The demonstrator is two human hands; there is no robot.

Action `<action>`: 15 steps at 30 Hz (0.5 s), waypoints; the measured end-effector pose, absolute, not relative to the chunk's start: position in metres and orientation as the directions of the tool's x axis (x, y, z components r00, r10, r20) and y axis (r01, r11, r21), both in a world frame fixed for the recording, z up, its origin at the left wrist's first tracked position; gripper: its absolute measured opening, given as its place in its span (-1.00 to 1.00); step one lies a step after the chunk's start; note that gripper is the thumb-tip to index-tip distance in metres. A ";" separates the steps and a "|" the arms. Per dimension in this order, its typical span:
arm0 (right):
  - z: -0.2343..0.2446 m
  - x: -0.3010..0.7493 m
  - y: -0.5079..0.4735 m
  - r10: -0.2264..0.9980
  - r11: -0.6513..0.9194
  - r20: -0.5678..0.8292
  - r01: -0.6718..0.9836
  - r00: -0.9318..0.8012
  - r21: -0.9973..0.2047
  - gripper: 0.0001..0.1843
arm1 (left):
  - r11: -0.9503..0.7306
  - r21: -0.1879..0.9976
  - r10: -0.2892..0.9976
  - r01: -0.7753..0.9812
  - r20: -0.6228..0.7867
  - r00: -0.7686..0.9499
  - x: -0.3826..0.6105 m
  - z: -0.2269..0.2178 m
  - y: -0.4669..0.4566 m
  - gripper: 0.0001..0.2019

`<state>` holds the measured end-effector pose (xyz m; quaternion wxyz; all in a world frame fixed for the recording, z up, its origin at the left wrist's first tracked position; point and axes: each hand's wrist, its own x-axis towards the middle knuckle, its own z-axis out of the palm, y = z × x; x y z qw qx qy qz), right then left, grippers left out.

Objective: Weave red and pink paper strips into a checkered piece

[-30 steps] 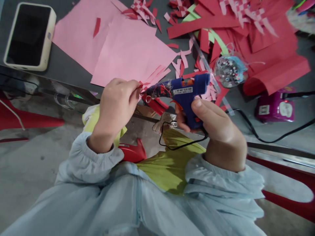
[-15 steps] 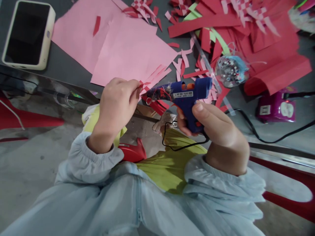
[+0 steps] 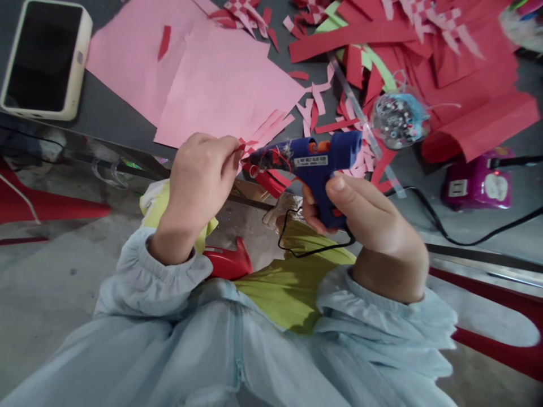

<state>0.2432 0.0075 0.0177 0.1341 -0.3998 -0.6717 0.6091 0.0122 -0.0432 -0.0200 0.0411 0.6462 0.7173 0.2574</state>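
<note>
My right hand (image 3: 360,209) is wrapped round the grip of a blue hot glue gun (image 3: 311,161), its nozzle pointing left. Pinched in my left hand (image 3: 203,175) is a small woven piece of red and pink paper strips (image 3: 250,148), partly hidden by my fingers. The nozzle meets or nearly meets this piece beside my left fingertips; the exact contact is hidden. Large pink paper sheets (image 3: 224,79) lie on the table just beyond my left hand. A black cord (image 3: 316,251) loops down below the glue gun.
Red paper sheets (image 3: 470,102) and cut strips are heaped at the back right. Near them sit a clear bag of beads (image 3: 399,121), a clear glue stick (image 3: 352,96) and a purple box (image 3: 479,183) with a cord. A white-framed device (image 3: 44,56) stands at the left.
The glue gun and my right hand have shifted slightly left, bringing the nozzle closer to the woven paper piece. My left hand keeps its pinch.
</note>
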 end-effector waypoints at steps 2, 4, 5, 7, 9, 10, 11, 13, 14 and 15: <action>0.018 0.244 0.009 0.703 -0.036 -0.293 0.379 -0.648 -0.925 -0.46 | 0.037 0.414 0.948 0.910 0.273 -0.163 0.012 -0.020 -0.043 -0.80; 0.018 0.245 0.010 0.695 -0.019 -0.290 0.387 -0.658 -0.922 -0.45 | 0.041 0.410 0.951 0.911 0.265 -0.162 0.012 -0.021 -0.043 -0.79; 0.018 0.244 0.010 0.690 -0.021 -0.296 0.390 -0.661 -0.920 -0.46 | 0.043 0.406 0.952 0.913 0.260 -0.161 0.012 -0.021 -0.043 -0.79; 0.018 0.244 0.010 0.688 -0.034 -0.307 0.392 -0.658 -0.919 -0.47 | 0.049 0.393 0.953 0.918 0.256 -0.161 0.012 -0.020 -0.043 -0.78; 0.018 0.243 0.010 0.693 -0.044 -0.308 0.388 -0.651 -0.921 -0.47 | 0.053 0.387 0.953 0.921 0.255 -0.162 0.013 -0.019 -0.043 -0.78; 0.019 0.242 0.010 0.696 -0.046 -0.307 0.386 -0.649 -0.921 -0.46 | 0.054 0.386 0.953 0.921 0.256 -0.163 0.013 -0.019 -0.043 -0.77; 0.019 0.243 0.009 0.698 -0.051 -0.309 0.385 -0.646 -0.922 -0.46 | 0.053 0.387 0.953 0.920 0.257 -0.163 0.013 -0.018 -0.043 -0.77; 0.020 0.244 0.010 0.703 -0.084 -0.319 0.372 -0.635 -0.924 -0.47 | 0.047 0.390 0.952 0.920 0.261 -0.159 0.012 -0.019 -0.043 -0.79; 0.020 0.245 0.011 0.702 -0.107 -0.323 0.355 -0.635 -0.929 -0.48 | 0.042 0.391 0.951 0.920 0.266 -0.156 0.012 -0.019 -0.043 -0.79; 0.021 0.247 0.012 0.704 -0.129 -0.323 0.333 -0.633 -0.934 -0.49 | 0.035 0.390 0.951 0.920 0.271 -0.151 0.012 -0.019 -0.044 -0.80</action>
